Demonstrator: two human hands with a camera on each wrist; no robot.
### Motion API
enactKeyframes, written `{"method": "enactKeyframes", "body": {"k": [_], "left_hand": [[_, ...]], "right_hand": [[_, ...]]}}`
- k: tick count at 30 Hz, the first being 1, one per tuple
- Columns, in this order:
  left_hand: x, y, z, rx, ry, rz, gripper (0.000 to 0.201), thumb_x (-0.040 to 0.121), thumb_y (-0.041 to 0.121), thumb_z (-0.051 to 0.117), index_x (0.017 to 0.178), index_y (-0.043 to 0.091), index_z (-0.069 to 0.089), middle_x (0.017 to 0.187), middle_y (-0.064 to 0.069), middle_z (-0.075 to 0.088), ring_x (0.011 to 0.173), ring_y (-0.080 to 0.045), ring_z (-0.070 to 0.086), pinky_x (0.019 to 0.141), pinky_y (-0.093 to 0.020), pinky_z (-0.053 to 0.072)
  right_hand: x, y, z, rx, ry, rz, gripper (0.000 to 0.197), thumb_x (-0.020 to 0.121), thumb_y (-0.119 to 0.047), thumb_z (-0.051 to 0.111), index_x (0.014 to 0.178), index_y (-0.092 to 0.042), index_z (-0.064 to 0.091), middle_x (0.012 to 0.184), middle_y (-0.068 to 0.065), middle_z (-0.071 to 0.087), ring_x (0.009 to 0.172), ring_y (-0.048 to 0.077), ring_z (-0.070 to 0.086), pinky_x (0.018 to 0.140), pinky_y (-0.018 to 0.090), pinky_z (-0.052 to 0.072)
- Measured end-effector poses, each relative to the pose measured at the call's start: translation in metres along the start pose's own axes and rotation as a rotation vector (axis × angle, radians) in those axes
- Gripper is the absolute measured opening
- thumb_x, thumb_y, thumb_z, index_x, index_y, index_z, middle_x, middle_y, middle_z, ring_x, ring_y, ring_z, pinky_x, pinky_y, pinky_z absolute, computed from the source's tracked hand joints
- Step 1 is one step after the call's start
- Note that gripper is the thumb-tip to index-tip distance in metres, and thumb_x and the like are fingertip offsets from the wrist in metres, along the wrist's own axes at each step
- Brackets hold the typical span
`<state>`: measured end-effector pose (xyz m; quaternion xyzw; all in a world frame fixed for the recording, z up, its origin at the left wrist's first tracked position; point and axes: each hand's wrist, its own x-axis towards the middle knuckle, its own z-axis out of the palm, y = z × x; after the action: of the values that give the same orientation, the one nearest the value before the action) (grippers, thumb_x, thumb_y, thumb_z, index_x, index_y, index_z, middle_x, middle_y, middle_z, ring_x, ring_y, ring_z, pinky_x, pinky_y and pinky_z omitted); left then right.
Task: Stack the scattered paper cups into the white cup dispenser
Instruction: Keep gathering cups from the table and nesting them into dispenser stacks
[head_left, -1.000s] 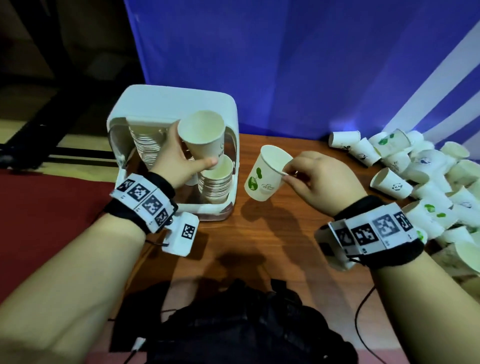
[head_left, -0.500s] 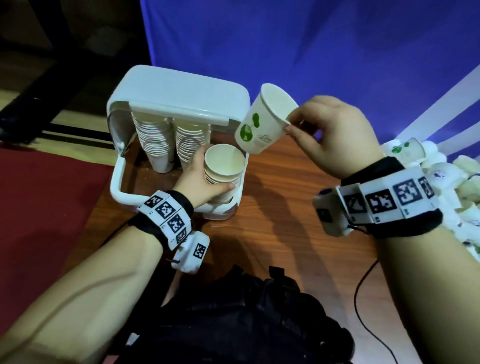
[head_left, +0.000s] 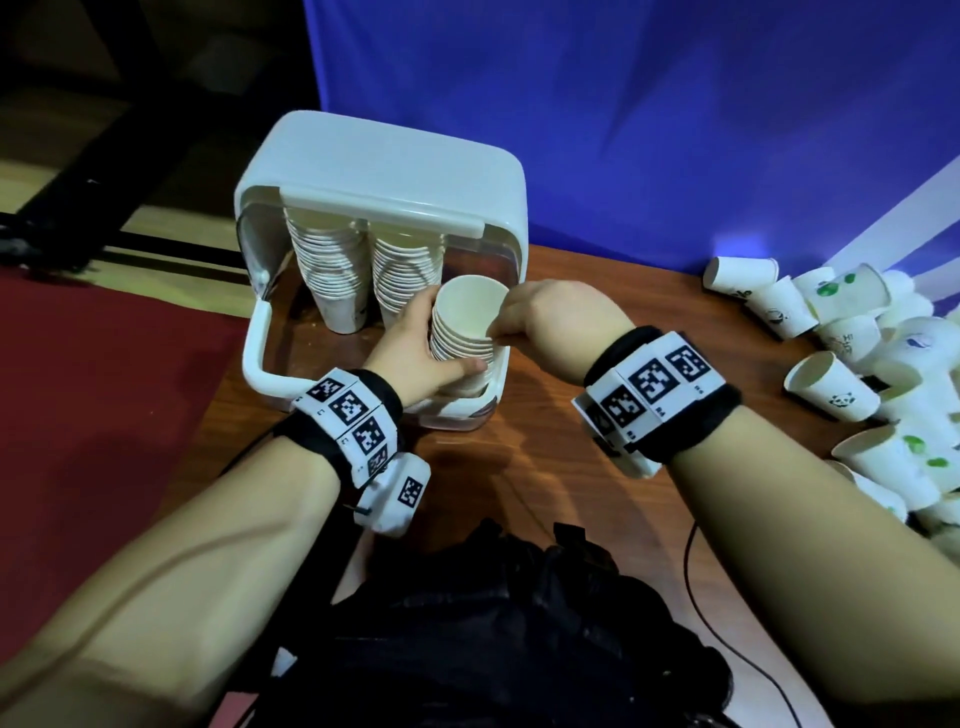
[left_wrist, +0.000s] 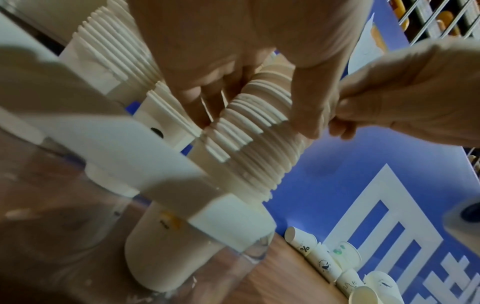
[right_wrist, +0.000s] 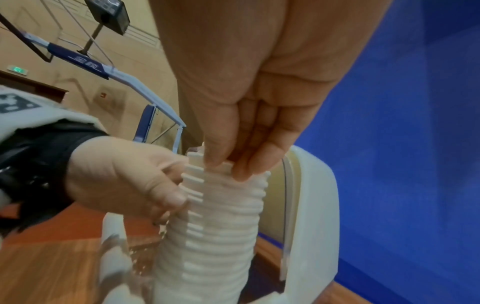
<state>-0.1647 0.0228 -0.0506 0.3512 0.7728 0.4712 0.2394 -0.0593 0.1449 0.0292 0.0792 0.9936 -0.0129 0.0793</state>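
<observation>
**Both hands on the front stack in the dispenser**

Only the head view takes in the whole surface (head_left: 545, 467): the white dispenser (head_left: 384, 171) at its left end with the lid raised, and a heap of loose cups (head_left: 883, 374) lying well apart at the right edge. The left wrist view shows part of that heap (left_wrist: 327, 265) low in the background, past the dispenser's clear wall. The right wrist view shows none of it, only the stack (right_wrist: 221, 226) up close, with the dispenser's white shell behind.

Inside the dispenser stand two tall stacks at the back (head_left: 332, 275) and a shorter front stack (head_left: 465, 332), mouths up, at the near right corner.

The left hand (head_left: 415, 353) wraps the front stack from its left side, thumb across the near face, fingers curled round the ribbed rims. The right hand (head_left: 550, 317) sits at the stack's right; its thumb and fingertips (right_wrist: 241, 164) pinch the rim of the top cup (head_left: 470, 306), which is nested into the stack.
</observation>
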Motion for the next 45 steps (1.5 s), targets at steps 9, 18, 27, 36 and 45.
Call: {"method": "enactKeyframes", "body": {"k": [9, 18, 27, 36, 45], "left_hand": [[-0.016, 0.016, -0.018, 0.188, 0.014, 0.078, 0.085, 0.072, 0.026, 0.076, 0.141, 0.018, 0.027, 0.145, -0.006, 0.033, 0.134, -0.02, 0.033, 0.113, -0.03, 0.024], [-0.038, 0.089, 0.047, 0.29, -0.201, 0.398, 0.043, 0.082, 0.023, 0.065, 0.123, 0.02, 0.052, 0.124, 0.002, 0.048, 0.113, -0.012, 0.049, 0.099, -0.029, 0.042], [-0.026, 0.12, 0.216, 0.468, -0.61, 0.22, 0.028, 0.087, 0.033, 0.057, 0.113, 0.024, 0.057, 0.114, 0.007, 0.06, 0.08, -0.008, 0.055, 0.075, -0.02, 0.037], [-0.03, 0.151, 0.397, 0.363, -0.604, -0.032, 0.047, 0.081, 0.037, 0.066, 0.12, 0.012, 0.055, 0.119, -0.004, 0.062, 0.101, -0.017, 0.058, 0.081, -0.023, 0.041], [-0.02, 0.161, 0.412, 0.384, -0.501, -0.038, 0.018, 0.087, 0.024, 0.058, 0.097, 0.009, 0.061, 0.084, -0.004, 0.06, 0.086, -0.028, 0.062, 0.066, -0.03, 0.044]], "right_hand": [[-0.031, 0.0, 0.001, 0.157, 0.177, 0.063, 0.032, 0.092, -0.025, 0.051, 0.122, -0.019, 0.057, 0.125, 0.003, 0.055, 0.106, 0.022, 0.058, 0.084, 0.03, 0.044], [-0.143, 0.063, 0.025, 0.219, -0.037, 0.413, 0.032, 0.091, -0.028, 0.053, 0.122, -0.021, 0.057, 0.118, 0.004, 0.057, 0.104, 0.02, 0.059, 0.09, 0.033, 0.047], [-0.286, 0.177, 0.051, 0.18, -0.102, 0.776, 0.029, 0.089, -0.033, 0.056, 0.114, -0.019, 0.061, 0.117, 0.007, 0.061, 0.105, 0.025, 0.058, 0.086, 0.032, 0.044], [-0.37, 0.26, 0.103, 0.124, -0.469, 0.915, 0.032, 0.087, -0.037, 0.055, 0.108, -0.013, 0.057, 0.109, 0.008, 0.062, 0.102, 0.028, 0.059, 0.081, 0.035, 0.048], [-0.373, 0.272, 0.104, 0.083, -0.3, 0.788, 0.021, 0.092, -0.025, 0.045, 0.1, -0.012, 0.059, 0.093, 0.007, 0.059, 0.088, 0.027, 0.058, 0.064, 0.03, 0.038]]}}
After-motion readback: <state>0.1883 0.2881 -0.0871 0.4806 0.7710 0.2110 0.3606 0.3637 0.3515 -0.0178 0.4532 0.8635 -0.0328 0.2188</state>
